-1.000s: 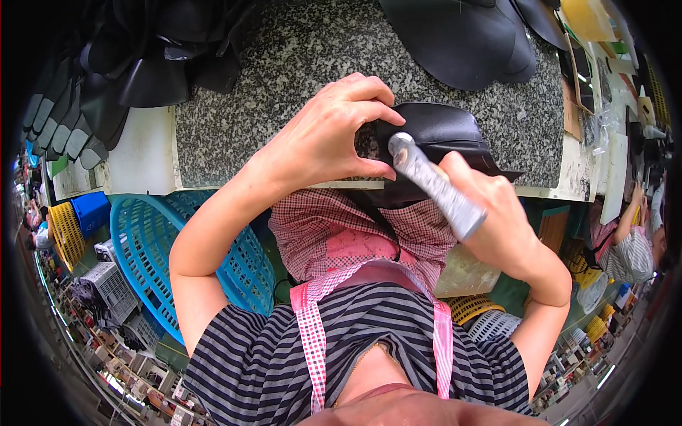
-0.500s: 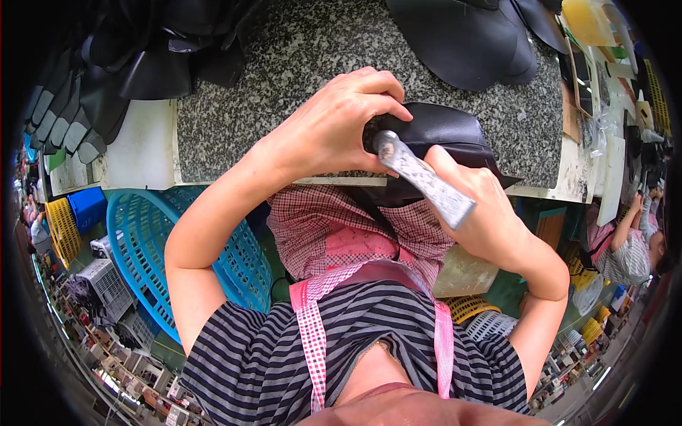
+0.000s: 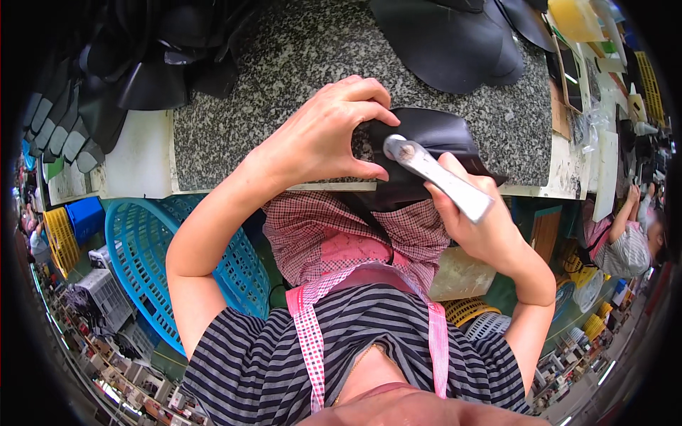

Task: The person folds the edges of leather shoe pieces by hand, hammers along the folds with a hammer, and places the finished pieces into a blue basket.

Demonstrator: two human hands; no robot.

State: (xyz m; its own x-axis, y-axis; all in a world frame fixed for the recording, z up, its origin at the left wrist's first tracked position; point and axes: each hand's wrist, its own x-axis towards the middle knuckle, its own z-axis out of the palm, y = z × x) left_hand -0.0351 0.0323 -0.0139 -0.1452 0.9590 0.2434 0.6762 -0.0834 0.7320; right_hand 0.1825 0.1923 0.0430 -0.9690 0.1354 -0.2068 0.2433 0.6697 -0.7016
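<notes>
My right hand (image 3: 483, 216) is closed around a metal hammer (image 3: 444, 179), its handle mostly hidden by the fingers. The hammer's rounded end is over a black leather-like piece (image 3: 433, 128) at the front edge of the speckled stone slab (image 3: 284, 85). This piece has a smooth, curved surface, and its lower part hangs past the slab's edge. My left hand (image 3: 330, 131) arches at the piece's left side, thumb and forefinger spread wide, their tips at its edge. I cannot tell whether the hammer touches the piece.
Black cut pieces (image 3: 455, 42) lie at the slab's far right, and a dark heap (image 3: 156, 64) fills the far left. A blue plastic basket (image 3: 138, 263) stands below the table on my left. Another person (image 3: 618, 241) works at the right.
The hammer has swung, its head now showing from a different angle above the piece. My left thumb and forefinger are still spread beside it. The whole view has shifted slightly.
</notes>
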